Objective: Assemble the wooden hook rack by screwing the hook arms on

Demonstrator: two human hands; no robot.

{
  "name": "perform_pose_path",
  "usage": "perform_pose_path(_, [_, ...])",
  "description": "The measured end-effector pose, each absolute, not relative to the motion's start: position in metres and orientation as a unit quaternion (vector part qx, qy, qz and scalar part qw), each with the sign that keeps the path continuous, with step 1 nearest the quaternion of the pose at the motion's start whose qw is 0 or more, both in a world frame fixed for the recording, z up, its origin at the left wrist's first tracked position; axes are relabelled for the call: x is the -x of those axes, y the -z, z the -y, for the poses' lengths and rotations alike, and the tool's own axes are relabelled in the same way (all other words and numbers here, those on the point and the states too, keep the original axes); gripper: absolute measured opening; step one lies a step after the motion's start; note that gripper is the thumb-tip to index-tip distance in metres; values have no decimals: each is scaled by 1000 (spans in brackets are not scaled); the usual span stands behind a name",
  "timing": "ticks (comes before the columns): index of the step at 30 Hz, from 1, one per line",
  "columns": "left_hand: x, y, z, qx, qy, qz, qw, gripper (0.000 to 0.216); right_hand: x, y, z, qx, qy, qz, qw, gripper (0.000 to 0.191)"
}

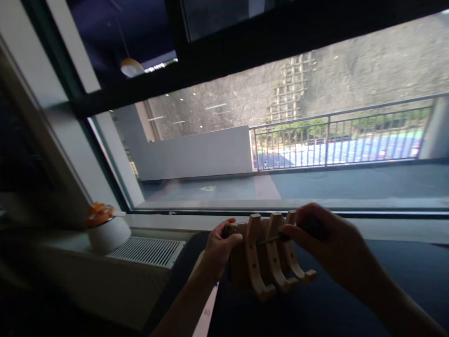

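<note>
The left hand [220, 248] was pinching the left end of a brown board [240, 267], with the thumb on the side that faced the camera and the other fingers partly hidden behind. On this board there were three wooden hooks [254, 264], standing side by side, with their curved lower ends pointing toward the person. Small dark holes could be seen in the hooks. The board was tilted in front of the person, over a dark counter [396, 271]; I cannot tell whether its lower edge touched the surface.

The right hand [326, 241] was closed around the dark handle of a thin tool [271, 239], near the right side of the hooks. The shaft of the tool crossed in front of the middle hook, and its tip was near the left hook; whether it touched the wood was not clear.

Below the left forearm lay a pale strip [204, 320], on which the number 40 was printed. Further to the left, a white pot [108, 235] with orange flowers [100, 214] stood just beside a slatted vent [145, 250]. Behind the window, a metal railing [329, 140] was seen outside.
</note>
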State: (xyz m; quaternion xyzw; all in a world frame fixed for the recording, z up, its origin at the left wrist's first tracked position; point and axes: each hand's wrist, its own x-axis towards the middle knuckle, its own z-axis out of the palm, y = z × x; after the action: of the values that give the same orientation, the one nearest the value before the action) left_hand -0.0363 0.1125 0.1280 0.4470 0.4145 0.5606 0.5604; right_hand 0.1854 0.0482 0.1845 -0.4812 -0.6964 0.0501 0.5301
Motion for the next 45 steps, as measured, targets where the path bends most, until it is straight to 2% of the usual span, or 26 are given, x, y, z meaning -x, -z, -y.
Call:
perform_pose_path(2, [40, -134, -115, -422, -620, -411, 519, 63, -199, -179, -54, 491, -46, 662, 565, 30])
perform_pose_path(5, [48, -134, -119, -367, -682, -398, 491, 60, -204, -167, -64, 494, -101, 671, 544, 34])
perform_pose_path(12, [50, -115, -128, -314, -699, -381, 516, 56, -162, -149, -79, 446, -269, 685, 509, 60])
perform_pose_path(14, [48, -108, -131, -320, -689, -390, 521, 54, -158, -137, -84, 457, -289, 700, 467, 56])
perform_pose_path(19, [51, -98, -138, -353, -653, -420, 522, 51, -160, -84, -97, 494, -166, 780, 346, 22])
perform_pose_path(23, [58, -96, -140, -389, -600, -456, 530, 52, -156, -56, -97, 525, -96, 816, 223, 41])
perform_pose_path(25, [58, -93, -140, -401, -581, -465, 534, 56, -152, -52, -95, 522, -80, 828, 187, 39])
perform_pose_path(27, [57, -90, -140, -409, -570, -468, 537, 62, -148, -53, -94, 528, -72, 832, 157, 27])
perform_pose_path(30, [56, -87, -142, -423, -561, -457, 545, 63, -144, -58, -94, 552, -64, 820, 136, 12])
perform_pose_path(45, [55, -87, -141, -430, -561, -461, 536, 53, -144, -74, -91, 565, -146, 800, 139, 7])
